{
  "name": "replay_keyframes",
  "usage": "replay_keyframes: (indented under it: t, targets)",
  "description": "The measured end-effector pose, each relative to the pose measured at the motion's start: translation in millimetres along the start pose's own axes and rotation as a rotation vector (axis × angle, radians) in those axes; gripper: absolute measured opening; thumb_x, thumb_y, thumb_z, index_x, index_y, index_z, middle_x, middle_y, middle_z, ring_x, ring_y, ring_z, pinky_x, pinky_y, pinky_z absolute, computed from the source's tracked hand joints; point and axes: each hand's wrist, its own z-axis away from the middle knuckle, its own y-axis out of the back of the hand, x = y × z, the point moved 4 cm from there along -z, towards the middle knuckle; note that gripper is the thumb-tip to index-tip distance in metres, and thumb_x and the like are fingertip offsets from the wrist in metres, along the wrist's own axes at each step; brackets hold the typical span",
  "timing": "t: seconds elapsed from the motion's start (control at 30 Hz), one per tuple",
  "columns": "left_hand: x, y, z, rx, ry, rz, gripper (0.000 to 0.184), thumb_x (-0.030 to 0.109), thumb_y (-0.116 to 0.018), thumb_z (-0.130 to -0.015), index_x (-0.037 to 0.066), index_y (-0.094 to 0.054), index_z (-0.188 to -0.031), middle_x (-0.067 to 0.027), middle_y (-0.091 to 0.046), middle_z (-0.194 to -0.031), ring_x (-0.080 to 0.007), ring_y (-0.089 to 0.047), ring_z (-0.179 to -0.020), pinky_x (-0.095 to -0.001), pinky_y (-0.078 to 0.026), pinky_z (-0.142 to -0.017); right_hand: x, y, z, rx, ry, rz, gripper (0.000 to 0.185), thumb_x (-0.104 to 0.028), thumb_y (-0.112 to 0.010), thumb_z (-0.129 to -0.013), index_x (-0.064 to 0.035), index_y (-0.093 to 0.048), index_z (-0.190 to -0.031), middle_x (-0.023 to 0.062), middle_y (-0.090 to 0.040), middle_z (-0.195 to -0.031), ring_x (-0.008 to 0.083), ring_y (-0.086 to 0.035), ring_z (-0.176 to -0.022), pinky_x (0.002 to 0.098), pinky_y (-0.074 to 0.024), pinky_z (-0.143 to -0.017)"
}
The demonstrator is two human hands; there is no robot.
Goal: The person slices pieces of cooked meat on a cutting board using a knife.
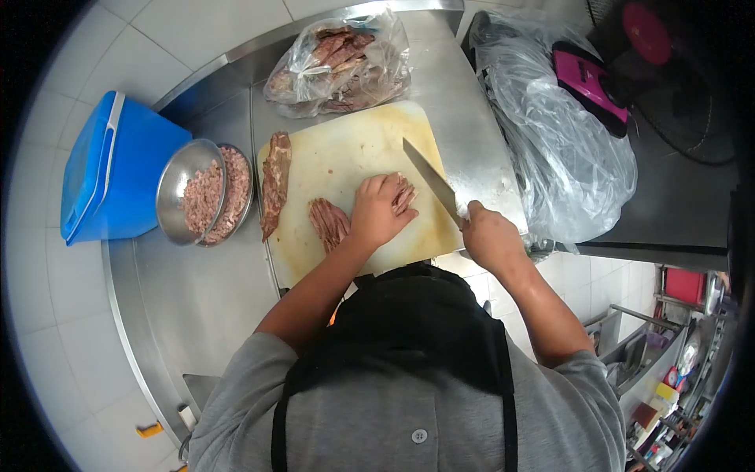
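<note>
My right hand (491, 240) is closed round the handle of a kitchen knife (430, 177), its blade slanting up and left over the right side of the cutting board (354, 149). On the board, my left hand (377, 211) presses down with bent fingers on some sliced meat (404, 192), which shows past the fingertips close to the blade. Another bunch of meat strips (328, 223) lies just left of that hand. A long dark piece of meat (275, 185) rests along the board's left edge.
Two metal bowls (169, 197) of diced meat (204, 197) overlap beside a blue cooler (126, 169). A clear bag of meat pieces (338, 67) sits behind the board. Clear plastic sheeting (550, 134) and a pink-and-black device (588, 86) are at right.
</note>
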Motion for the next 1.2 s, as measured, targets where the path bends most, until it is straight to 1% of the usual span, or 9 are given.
replay_keyframes:
  t: [0.1, 0.37, 0.67, 0.8, 0.9, 1.0, 1.1, 1.13, 1.2]
  targets:
    - [-0.1, 8.5, 0.6, 0.213, 0.028, 0.132, 0.057, 0.024, -0.086, -0.071, 0.005, -0.064, -0.120, -0.0164, -0.061, -0.116, -0.0378, -0.057, -0.113, -0.0478, -0.046, -0.100, -8.6, 10.0, 12.0, -0.075, -0.039, 0.005, 0.024, -0.022, -0.057, -0.097, 0.0017, -0.058, -0.102, 0.0272, -0.070, -0.086, 0.0452, -0.069, -0.085, 0.0546, -0.0544, -0.077]
    - [-12.4, -4.6, -9.9, 0.169, -0.104, 0.266, 0.014, 0.005, -0.072, -0.080, 0.001, -0.070, -0.093, -0.0152, -0.066, -0.097, -0.0368, -0.063, -0.097, -0.0442, -0.052, -0.086, -21.9, 11.7, 1.1, -0.146, 0.148, 0.176, 0.015, -0.009, -0.049, -0.094, -0.0001, -0.058, -0.103, 0.0226, -0.072, -0.087, 0.0397, -0.072, -0.082, 0.0500, -0.0566, -0.073]
    - [-8.8, -4.9, -7.0, 0.113, -0.118, 0.251, 0.013, 0.009, -0.071, -0.081, 0.004, -0.073, -0.093, -0.0161, -0.068, -0.098, -0.0387, -0.066, -0.090, -0.0462, -0.055, -0.081, -22.6, -47.2, -33.0, -0.139, 0.203, 0.040, 0.020, -0.015, -0.055, -0.090, -0.0015, -0.070, -0.095, 0.0192, -0.074, -0.088, 0.0349, -0.074, -0.083, 0.0478, -0.0591, -0.072]
    - [-14.2, -15.1, 13.9, 0.066, -0.028, 0.287, 0.039, 0.014, -0.077, -0.083, 0.000, -0.067, -0.117, -0.0212, -0.063, -0.115, -0.0414, -0.057, -0.111, -0.0510, -0.046, -0.099, -24.7, -69.5, -45.3, -0.030, 0.032, -0.227, 0.021, -0.018, -0.061, -0.086, -0.0037, -0.075, -0.091, 0.0189, -0.075, -0.091, 0.0354, -0.074, -0.089, 0.0470, -0.0590, -0.077]
    - [-9.4, -23.4, 8.1, 0.087, -0.107, 0.368, 0.058, 0.023, -0.083, -0.082, -0.009, -0.057, -0.122, -0.0252, -0.060, -0.114, -0.0429, -0.060, -0.099, -0.0523, -0.050, -0.085, -18.9, -84.5, -65.1, -0.026, -0.027, -0.219, 0.026, -0.028, -0.078, -0.076, -0.0090, -0.078, -0.093, 0.0140, -0.076, -0.090, 0.0321, -0.075, -0.090, 0.0456, -0.0591, -0.077]
    - [-29.8, -33.5, 10.3, 0.153, -0.177, -0.387, 0.074, 0.031, -0.084, -0.075, -0.007, -0.053, -0.129, -0.0254, -0.063, -0.117, -0.0441, -0.063, -0.107, -0.0467, -0.051, -0.097, -17.1, -76.9, -58.3, 0.057, 0.064, -0.019, 0.020, -0.024, -0.074, -0.080, -0.0121, -0.079, -0.095, 0.0109, -0.077, -0.099, 0.0293, -0.074, -0.096, 0.0436, -0.0590, -0.078]
    - [-92.9, -60.1, -19.6, -0.063, -0.124, -0.219, 0.088, 0.036, -0.086, -0.068, -0.004, -0.050, -0.137, -0.0240, -0.063, -0.127, -0.0405, -0.061, -0.117, -0.0463, -0.047, -0.104, -22.2, -65.9, -56.4, 0.039, 0.057, 0.043, 0.020, -0.022, -0.075, -0.080, -0.0121, -0.080, -0.096, 0.0101, -0.077, -0.101, 0.0288, -0.074, -0.097, 0.0429, -0.0589, -0.079]
    - [-79.9, -56.6, -15.5, -0.070, -0.139, -0.212, 0.088, 0.036, -0.086, -0.068, -0.004, -0.050, -0.137, -0.0240, -0.063, -0.127, -0.0405, -0.061, -0.117, -0.0463, -0.047, -0.104, -25.3, -65.2, -53.4, 0.002, 0.068, 0.069, 0.020, -0.021, -0.076, -0.078, -0.0118, -0.080, -0.096, 0.0097, -0.078, -0.101, 0.0286, -0.074, -0.097, 0.0428, -0.0589, -0.079]
    - [-16.7, -19.2, 0.9, 0.042, -0.312, -0.292, 0.044, 0.029, -0.069, -0.092, 0.000, -0.066, -0.125, -0.0239, -0.069, -0.115, -0.0322, -0.069, -0.095, -0.0415, -0.056, -0.085, -26.3, -61.2, -51.7, -0.019, 0.071, 0.100, 0.023, -0.018, -0.079, -0.075, -0.0113, -0.080, -0.097, 0.0090, -0.078, -0.102, 0.0282, -0.074, -0.098, 0.0427, -0.0592, -0.077]
